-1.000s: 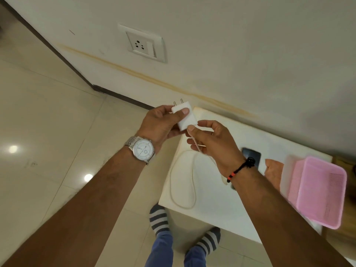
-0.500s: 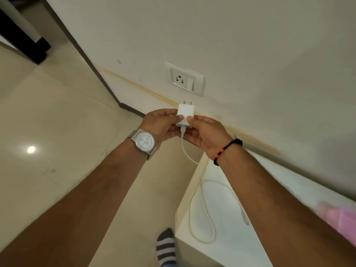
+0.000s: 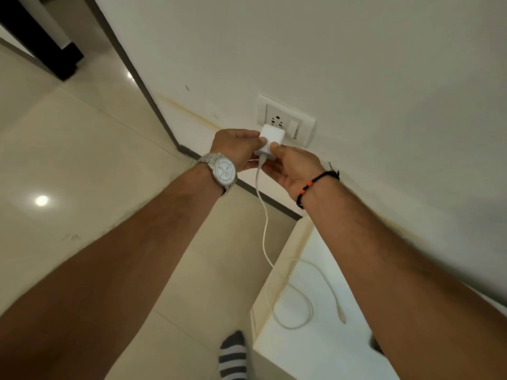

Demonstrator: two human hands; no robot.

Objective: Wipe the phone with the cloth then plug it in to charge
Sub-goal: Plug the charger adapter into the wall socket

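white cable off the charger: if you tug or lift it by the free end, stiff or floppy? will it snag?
Probably floppy: the cable sags from the charger and lies in a loose loop on the white table. Likely light, so it should drag easily. It drapes over the table edge, so a tug may catch there.

The white table (image 3: 323, 352) and striped sock (image 3: 232, 357) run off the bottom edge.

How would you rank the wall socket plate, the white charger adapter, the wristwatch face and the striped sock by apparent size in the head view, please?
1. Wall socket plate.
2. Striped sock, cut off by the frame edge, so unsure.
3. Charger adapter and wristwatch face look alike; the watch sits nearer the camera.
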